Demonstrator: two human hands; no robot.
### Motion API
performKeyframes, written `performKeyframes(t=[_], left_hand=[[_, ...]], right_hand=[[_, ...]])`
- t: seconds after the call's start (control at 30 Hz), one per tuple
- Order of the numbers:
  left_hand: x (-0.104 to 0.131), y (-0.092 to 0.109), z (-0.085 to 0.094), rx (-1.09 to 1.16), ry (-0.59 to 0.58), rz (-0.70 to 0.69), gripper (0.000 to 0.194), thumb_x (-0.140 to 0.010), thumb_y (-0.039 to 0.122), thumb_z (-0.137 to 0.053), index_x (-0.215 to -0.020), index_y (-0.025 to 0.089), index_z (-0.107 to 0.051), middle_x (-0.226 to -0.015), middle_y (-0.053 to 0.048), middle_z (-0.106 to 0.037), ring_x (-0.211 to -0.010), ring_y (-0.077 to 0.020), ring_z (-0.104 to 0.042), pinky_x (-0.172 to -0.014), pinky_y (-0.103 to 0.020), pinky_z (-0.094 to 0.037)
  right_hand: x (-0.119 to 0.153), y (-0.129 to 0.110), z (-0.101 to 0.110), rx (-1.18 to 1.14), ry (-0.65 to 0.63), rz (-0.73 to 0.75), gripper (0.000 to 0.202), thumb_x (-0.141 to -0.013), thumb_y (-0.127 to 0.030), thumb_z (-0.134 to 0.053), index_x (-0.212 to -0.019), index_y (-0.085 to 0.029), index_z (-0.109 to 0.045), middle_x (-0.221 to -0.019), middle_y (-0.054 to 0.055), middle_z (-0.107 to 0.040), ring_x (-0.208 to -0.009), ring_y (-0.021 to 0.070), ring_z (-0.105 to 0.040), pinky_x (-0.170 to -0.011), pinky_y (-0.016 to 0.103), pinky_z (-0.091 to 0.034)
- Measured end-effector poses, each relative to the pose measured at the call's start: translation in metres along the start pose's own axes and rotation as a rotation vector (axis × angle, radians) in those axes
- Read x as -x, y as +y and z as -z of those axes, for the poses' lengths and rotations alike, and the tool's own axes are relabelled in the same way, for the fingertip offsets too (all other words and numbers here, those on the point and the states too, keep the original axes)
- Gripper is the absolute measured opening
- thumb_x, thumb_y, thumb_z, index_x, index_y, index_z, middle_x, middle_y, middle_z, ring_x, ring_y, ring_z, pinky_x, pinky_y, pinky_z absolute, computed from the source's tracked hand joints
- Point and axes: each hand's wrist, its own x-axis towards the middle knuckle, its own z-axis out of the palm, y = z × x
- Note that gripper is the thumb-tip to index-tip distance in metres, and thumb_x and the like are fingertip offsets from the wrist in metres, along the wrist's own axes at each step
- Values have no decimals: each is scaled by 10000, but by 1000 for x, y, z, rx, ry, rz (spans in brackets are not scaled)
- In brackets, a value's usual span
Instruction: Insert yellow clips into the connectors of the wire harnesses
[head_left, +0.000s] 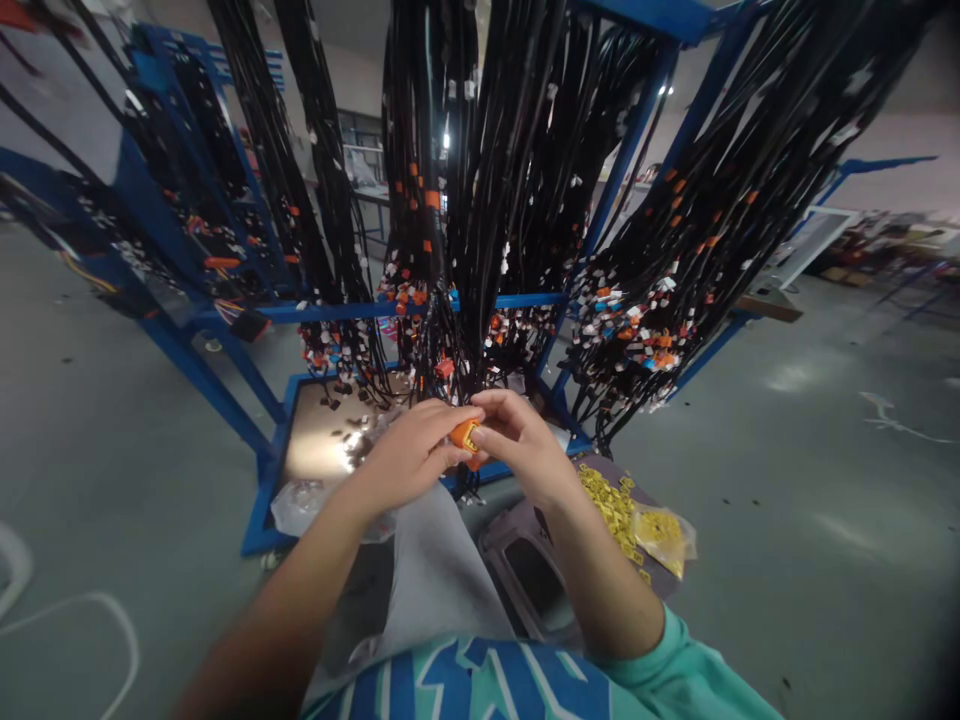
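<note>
Black cables (487, 180) are hanging in thick bundles across the far side, blocking reach there; a blue crossbar (330, 312) is running through them. Open air is lying left of the stool (667, 575), whose yellow parts (611, 505) are crowding the right.

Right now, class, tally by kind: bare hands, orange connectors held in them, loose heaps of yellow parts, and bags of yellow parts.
Bare hands: 2 (left hand, right hand)
Held orange connector: 1
Loose yellow heap: 1
Bag of yellow parts: 1
Total: 5
</note>
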Motion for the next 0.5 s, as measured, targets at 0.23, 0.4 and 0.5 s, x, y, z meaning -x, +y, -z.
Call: performKeyframes(t=[0.23,0.4,0.5], left_hand=[[1,6,2,-36,41,-29,267,-852,189,-473,-1082,185,-608,-897,-55,-667,-805,-187,-567,-709,-325,-453],[1,8,3,-30,19,-10,267,-854,207,-467,-1078,197,-612,-885,-51,-672,-795,-193,-567,-695,-325,-445],[1,8,2,-22,24,-24,277,-861,216,-450,-1088,200,-609,-879,-49,-667,-797,-192,-564,-704,-328,-447]], right_hand=[[1,7,-4,-47,52,87,372,-637,-382,-756,-938,-237,-594,-824,-11,-584,-706,105,-560,-602,227,-487],[2,9,-7,-66,77,94,369,-623,-395,-763,-928,-247,-618,-822,-8,-604,-706,116,-561,-600,239,-485],[4,7,-8,-38,96,95,348,-645,-369,-744,-948,-250,-621,-847,-3,-617,-738,125,-573,-626,249,-492]])
